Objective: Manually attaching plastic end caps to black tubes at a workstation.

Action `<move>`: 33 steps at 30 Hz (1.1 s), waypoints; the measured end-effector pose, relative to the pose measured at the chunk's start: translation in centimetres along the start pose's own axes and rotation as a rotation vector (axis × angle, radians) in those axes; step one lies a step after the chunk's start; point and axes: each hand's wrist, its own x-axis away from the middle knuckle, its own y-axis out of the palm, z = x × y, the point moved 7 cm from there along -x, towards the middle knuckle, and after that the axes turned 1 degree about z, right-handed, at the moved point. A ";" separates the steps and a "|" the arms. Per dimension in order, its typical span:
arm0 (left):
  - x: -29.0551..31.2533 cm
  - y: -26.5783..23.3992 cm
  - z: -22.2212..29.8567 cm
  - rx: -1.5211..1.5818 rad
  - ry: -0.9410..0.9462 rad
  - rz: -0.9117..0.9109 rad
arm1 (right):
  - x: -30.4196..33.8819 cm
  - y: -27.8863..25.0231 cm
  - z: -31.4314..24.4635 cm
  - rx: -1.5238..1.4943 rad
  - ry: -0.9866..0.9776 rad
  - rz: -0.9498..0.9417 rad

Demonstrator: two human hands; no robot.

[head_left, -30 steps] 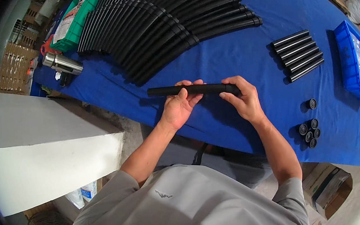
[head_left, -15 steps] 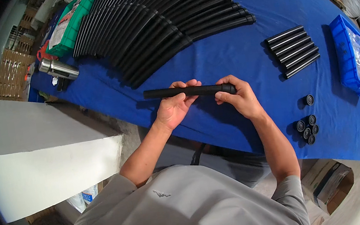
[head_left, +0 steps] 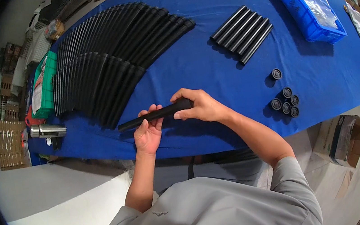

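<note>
A black tube point(head_left: 158, 114) with a wider cap-like end is held slanting over the near part of the table, its left end lower than its right. My left hand point(head_left: 148, 137) cradles the thin part, with thumb and fingers round it. My right hand point(head_left: 204, 105) is closed over the wider end and covers much of it. To the right lie several small round black caps point(head_left: 286, 105), each with ringed tops. Several short black tubes point(head_left: 242, 35) rest side by side farther back.
A large fan of long black tubes point(head_left: 109, 58) covers the left of the blue cloth point(head_left: 218, 130). Left of it stand a green crate point(head_left: 51, 84) and a steel flask point(head_left: 48, 130). At the far right is a blue bin point(head_left: 333, 34) with clear plastic bags. An opened carton point(head_left: 340, 141) sits below.
The view has turned, so the table's things appear shifted left. The tube has gone from nearly level to slanting, its left end lower. Both hands still hold it.
</note>
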 end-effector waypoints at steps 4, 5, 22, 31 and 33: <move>-0.3 0.4 0.1 -0.081 0.013 -0.033 | 0.1 0.5 1.8 -0.252 0.267 -0.077; -0.3 0.4 0.1 -0.083 0.013 -0.030 | 0.0 0.3 1.9 -0.255 0.264 -0.073; -0.3 -0.5 0.1 0.037 0.013 0.007 | 0.0 0.4 -1.0 0.185 -0.237 0.024; -0.7 0.3 -0.9 0.039 -0.062 0.003 | 0.2 -0.3 -2.0 0.325 -0.330 0.044; -0.6 0.3 -0.8 0.013 -0.040 -0.003 | 0.1 -0.2 -0.4 0.065 -0.037 -0.009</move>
